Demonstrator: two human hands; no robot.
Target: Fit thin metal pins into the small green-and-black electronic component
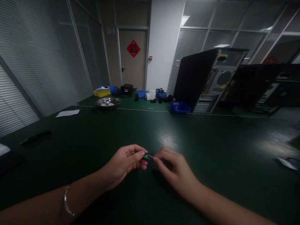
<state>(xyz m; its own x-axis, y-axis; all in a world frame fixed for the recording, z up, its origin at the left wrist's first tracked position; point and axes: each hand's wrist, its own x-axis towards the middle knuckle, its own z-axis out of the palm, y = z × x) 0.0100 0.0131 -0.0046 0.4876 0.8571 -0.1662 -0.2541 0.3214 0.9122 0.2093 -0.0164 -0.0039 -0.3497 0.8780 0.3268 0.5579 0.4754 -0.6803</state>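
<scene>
Over the dark green table (112,128), near the middle of the view, my left hand (130,159) pinches a small green circuit board (146,156) between thumb and fingers. A thin metallic piece (151,157) sticks out from the board's right side. My right hand (172,164) is closed on the far end of that piece, thumb and index finger pressed together. The two hands are slightly apart, joined only by the small part between them. Fine details of the board are too small to tell.
A metal bowl (108,103), a yellow bin (102,92) and a blue bin (180,107) stand farther back. A computer tower (206,81) is at the back right. White paper (67,113) and a dark object (43,133) lie at the left.
</scene>
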